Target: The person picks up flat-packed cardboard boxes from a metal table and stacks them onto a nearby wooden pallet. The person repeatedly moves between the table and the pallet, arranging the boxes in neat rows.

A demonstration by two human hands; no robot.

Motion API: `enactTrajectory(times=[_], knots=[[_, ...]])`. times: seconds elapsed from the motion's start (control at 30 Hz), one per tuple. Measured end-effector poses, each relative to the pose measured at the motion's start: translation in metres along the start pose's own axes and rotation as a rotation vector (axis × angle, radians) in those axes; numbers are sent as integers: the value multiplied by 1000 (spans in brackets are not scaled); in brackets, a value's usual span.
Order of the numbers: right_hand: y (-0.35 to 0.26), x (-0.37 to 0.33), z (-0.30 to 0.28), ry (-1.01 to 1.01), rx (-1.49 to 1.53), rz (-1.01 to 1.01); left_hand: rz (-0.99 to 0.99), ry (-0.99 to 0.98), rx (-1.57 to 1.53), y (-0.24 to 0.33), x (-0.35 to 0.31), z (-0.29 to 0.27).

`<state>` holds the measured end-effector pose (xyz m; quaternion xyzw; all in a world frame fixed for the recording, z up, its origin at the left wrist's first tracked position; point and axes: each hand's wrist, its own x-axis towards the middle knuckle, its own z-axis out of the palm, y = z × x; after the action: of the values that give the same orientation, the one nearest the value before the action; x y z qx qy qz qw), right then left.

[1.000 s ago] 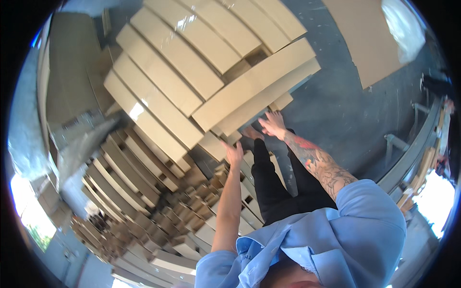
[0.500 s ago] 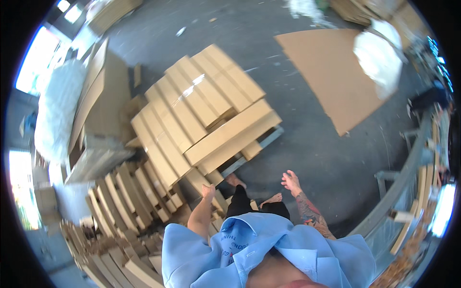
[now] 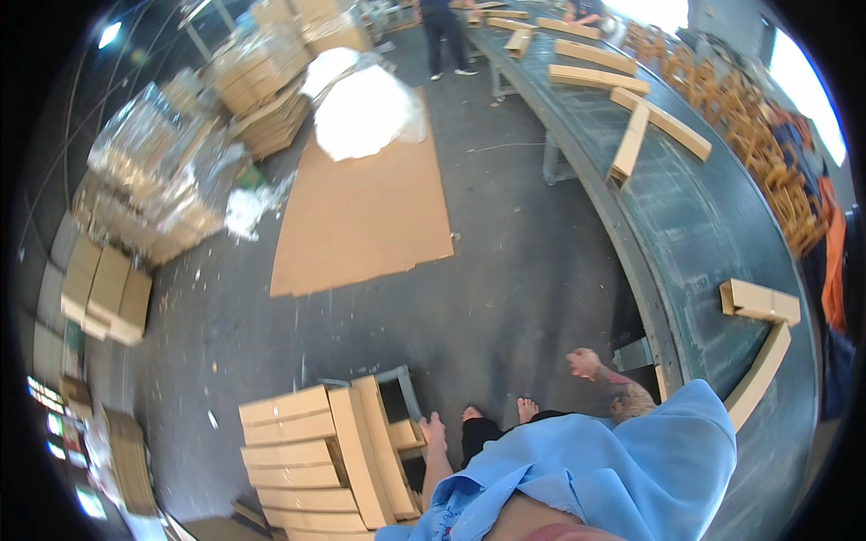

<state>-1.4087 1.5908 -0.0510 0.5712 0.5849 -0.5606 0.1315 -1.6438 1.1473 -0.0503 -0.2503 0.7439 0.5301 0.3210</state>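
Note:
My left hand (image 3: 434, 427) is empty, its fingers pointing away from me. It hangs beside the right end of a stack of long, flat brown cardboard boxes (image 3: 290, 453); whether it touches the nearest box I cannot tell. Over the dark floor to my right is my right hand (image 3: 585, 363), holding nothing, its fingers loosely bent and a little apart. A green-topped conveyor table (image 3: 672, 212) runs along my right side. Two long cardboard boxes, a short-looking one (image 3: 760, 302) and a slanting one (image 3: 758, 374), lie on its near part.
Farther along the conveyor lie several more long boxes (image 3: 591, 56). A large cardboard sheet (image 3: 361, 216) lies on the floor with a white plastic bundle (image 3: 368, 106) on it. Wrapped carton stacks (image 3: 158, 171) stand at left. A person (image 3: 442, 36) stands at the far end.
My view has swung right: the box stack has shifted to the lower left and the conveyor fills the right side. My right hand's fingers are more bent than before.

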Motion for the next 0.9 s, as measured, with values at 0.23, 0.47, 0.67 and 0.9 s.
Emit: enactTrajectory(times=[0.23,0.47,0.67,0.9], knots=[[28,-28,-60,432,209,174,-355,-17,136,13,53,4],[1,-75,-38,429,422,174,-339,-311,536,118,123,82],[85,-119,-10,896,548,317,-13,-416,882,296,156,308],[218,-168,-101,1353,624,598,631,-603,910,403,31,574]])
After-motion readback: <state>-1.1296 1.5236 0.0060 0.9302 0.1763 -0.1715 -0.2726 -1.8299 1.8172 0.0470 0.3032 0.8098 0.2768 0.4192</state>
